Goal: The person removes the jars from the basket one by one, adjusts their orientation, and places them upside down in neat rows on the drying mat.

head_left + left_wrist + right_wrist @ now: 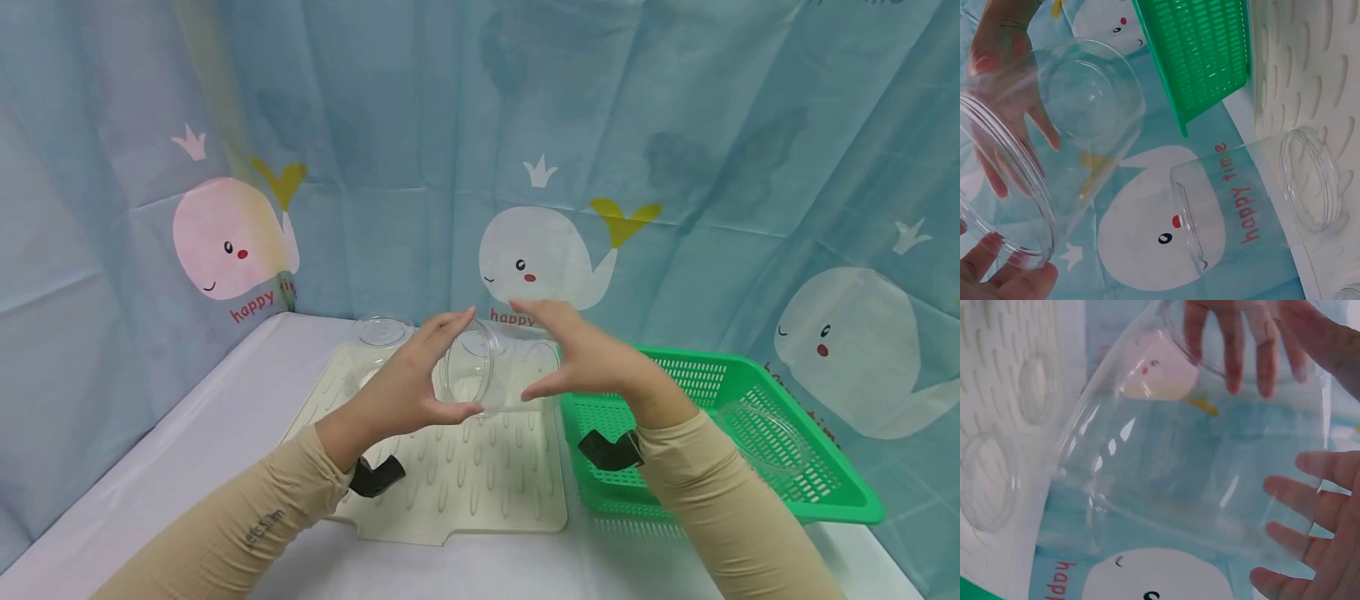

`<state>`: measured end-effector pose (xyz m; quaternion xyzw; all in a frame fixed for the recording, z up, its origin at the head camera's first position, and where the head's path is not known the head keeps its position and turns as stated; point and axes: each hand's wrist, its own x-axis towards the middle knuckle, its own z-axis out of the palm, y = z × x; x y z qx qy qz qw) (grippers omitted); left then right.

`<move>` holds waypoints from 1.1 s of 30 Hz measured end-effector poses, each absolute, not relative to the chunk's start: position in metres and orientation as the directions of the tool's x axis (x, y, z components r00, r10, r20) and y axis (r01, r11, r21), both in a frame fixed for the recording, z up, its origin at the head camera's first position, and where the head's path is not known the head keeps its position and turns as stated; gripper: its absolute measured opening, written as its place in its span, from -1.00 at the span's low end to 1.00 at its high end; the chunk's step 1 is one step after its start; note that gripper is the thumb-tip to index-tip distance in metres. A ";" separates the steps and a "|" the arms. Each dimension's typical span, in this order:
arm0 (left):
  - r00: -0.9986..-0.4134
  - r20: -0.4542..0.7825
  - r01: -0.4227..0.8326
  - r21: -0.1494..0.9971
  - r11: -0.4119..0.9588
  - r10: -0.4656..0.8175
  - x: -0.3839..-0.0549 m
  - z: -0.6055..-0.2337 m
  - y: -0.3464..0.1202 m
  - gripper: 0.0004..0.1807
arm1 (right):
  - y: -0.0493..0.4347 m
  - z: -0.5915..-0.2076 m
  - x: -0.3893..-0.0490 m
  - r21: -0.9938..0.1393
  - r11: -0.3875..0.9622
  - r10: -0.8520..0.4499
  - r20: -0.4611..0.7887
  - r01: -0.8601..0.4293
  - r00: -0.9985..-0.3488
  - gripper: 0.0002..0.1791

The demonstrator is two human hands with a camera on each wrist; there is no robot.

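Note:
A clear plastic jar (510,379) is held sideways above the white drying mat, its ridged rim toward the left. My left hand (408,379) grips it around that rim, thumb below and fingers above. In the left wrist view, fingertips press the rim of the jar (1094,106) at the lower left. My right hand (592,354) is at the jar's other end, fingers and thumb spread wide. Its spread fingers (1297,487) show beside the jar wall in the right wrist view; whether they touch it is unclear.
Another clear jar (381,332) stands at the back of the ridged drying mat (480,492). The left wrist view shows a standing jar (1247,187) too. On the right, a green basket (847,492) contains a clear round piece (765,437). Behind hangs a blue whale-print curtain (405,167).

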<state>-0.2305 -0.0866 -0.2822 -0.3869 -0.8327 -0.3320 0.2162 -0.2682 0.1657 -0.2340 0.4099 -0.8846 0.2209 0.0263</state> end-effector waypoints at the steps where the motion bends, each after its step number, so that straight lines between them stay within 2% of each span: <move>1: -0.614 0.618 0.785 0.407 0.468 0.491 -0.230 -0.282 -0.088 0.10 | 0.168 -0.233 -0.268 -0.371 0.577 -0.702 0.230 -0.727 -0.674 0.14; 9: -0.708 0.603 0.706 0.597 0.381 0.367 -0.234 -0.285 -0.098 0.10 | 0.187 -0.230 -0.273 -0.450 0.556 -0.661 0.270 -0.699 -0.700 0.17; 17: -0.760 0.579 0.636 0.757 0.151 0.295 -0.232 -0.286 -0.097 0.07 | 0.194 -0.242 -0.278 -0.620 0.433 -0.669 0.265 -0.654 -0.694 0.20; 20: -0.761 0.571 0.614 0.787 0.057 0.309 -0.232 -0.288 -0.095 0.06 | 0.194 -0.246 -0.279 -0.676 0.378 -0.678 0.263 -0.632 -0.687 0.19; 26: -0.752 0.548 0.552 0.827 -0.105 0.366 -0.233 -0.295 -0.095 -0.02 | 0.192 -0.251 -0.279 -0.768 0.213 -0.727 0.289 -0.605 -0.623 0.13; 33: -0.753 0.519 0.448 0.855 -0.263 0.405 -0.238 -0.304 -0.095 -0.02 | 0.191 -0.254 -0.278 -0.794 0.150 -0.739 0.306 -0.589 -0.601 0.11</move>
